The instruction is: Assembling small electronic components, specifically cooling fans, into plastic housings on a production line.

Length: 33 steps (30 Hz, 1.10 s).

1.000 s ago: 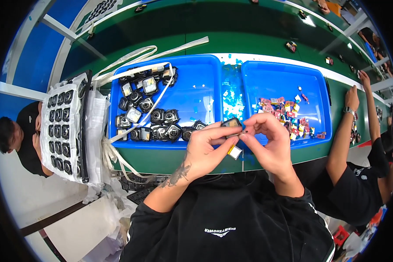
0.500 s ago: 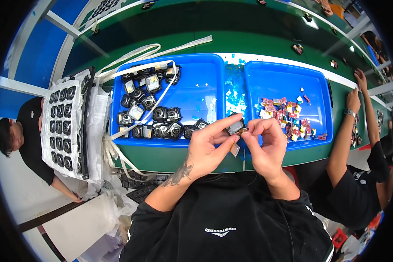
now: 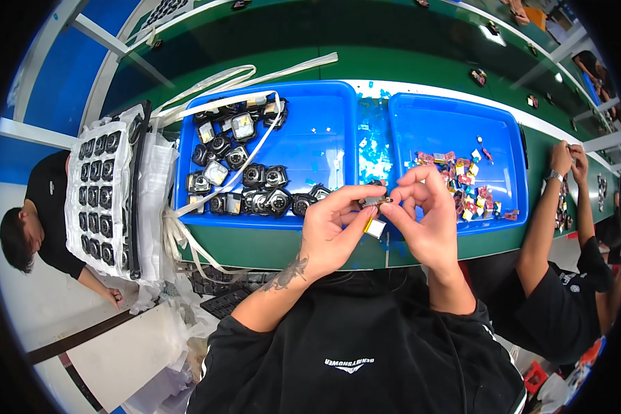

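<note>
My left hand (image 3: 332,226) is closed on a small dark watch casing (image 3: 370,202), mostly hidden by the fingers. Below the casing hangs a flat silver battery (image 3: 375,228) with a yellow edge, close to the left thumb. My right hand (image 3: 423,215) pinches at the casing's right side, thumb and index finger together. Whatever lies between those fingertips is too small to make out. Behind my left hand is a blue tray (image 3: 328,148) with several black watch casings (image 3: 277,202). The right blue tray (image 3: 455,114) holds small red, yellow and white electronic parts (image 3: 466,186).
Blue scraps (image 3: 374,155) litter the strip between the trays. White straps (image 3: 255,148) cross the left tray. A stack of padded trays with watch casings (image 3: 98,196) stands at the left. One person (image 3: 55,207) is at the left; another person's hands (image 3: 566,162) are at the right.
The casing has tipped between my hands, so its dark face no longer shows. The battery now turns its silver face and yellow edge into view. My right hand has risen slightly.
</note>
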### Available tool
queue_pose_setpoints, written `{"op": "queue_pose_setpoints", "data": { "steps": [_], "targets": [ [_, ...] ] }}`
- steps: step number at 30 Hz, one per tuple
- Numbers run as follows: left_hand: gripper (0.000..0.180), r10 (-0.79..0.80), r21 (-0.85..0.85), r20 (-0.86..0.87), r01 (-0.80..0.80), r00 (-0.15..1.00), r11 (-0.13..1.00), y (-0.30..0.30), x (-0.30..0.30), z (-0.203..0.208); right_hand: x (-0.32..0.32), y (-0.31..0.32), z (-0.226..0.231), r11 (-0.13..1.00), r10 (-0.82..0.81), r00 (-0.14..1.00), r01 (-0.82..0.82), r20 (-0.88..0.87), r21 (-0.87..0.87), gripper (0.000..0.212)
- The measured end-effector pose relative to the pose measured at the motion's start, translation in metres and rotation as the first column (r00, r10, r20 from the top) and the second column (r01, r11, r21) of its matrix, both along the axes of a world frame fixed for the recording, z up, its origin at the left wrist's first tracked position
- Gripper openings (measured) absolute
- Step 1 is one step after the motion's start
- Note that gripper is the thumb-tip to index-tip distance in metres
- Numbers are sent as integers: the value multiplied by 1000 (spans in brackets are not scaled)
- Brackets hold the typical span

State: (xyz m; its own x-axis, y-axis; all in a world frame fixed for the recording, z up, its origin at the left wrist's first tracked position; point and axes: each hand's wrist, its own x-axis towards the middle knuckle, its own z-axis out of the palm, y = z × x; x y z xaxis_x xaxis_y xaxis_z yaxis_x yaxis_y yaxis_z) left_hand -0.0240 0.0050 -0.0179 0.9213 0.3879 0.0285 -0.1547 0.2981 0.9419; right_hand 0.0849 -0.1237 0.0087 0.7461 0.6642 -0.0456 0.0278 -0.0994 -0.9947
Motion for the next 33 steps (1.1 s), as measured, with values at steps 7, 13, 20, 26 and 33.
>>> {"op": "queue_pose_setpoints", "data": {
  "steps": [7,13,20,26,33],
  "targets": [
    [43,71,-25,4,-71,997,997,-3,-4,6,-9,13,-6,999,-22,976,13,218,43,49],
    [52,245,532,-187,-112,951,839,24,-7,20,31,28,9,981,178,934,-146,309,-125,42],
    [44,485,942,-208,308,849,-134,95,-30,15,267,106,-43,904,-130,889,288,439,-315,61],
    [45,517,866,-370,488,772,-108,111,-27,20,264,106,-71,807,-86,740,445,667,-389,43],
    [28,331,989,-142,150,933,2,109,7,18,135,63,-8,968,153,884,-45,441,-245,28]
  ]
}}
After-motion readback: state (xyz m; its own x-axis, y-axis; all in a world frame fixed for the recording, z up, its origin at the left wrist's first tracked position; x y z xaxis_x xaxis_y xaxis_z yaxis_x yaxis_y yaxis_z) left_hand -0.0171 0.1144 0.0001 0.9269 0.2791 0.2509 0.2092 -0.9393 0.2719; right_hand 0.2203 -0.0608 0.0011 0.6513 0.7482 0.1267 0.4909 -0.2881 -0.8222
